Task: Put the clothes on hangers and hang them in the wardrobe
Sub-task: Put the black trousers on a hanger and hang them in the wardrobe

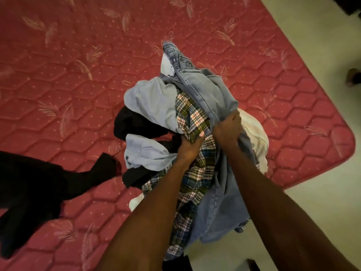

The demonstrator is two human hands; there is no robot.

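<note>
Gripping the plaid shirt [192,122], the left hand [190,147] pinches its checked cloth at the middle of the clothes pile [156,106], while the right hand [227,129] has its fingers curled round a fold of the blue denim jeans [211,90]. That pile lies on the red quilted mattress [78,75] near its rounded corner. A black garment [29,184] is spread on the mattress, apart from the pile on the left hand's side.
</note>
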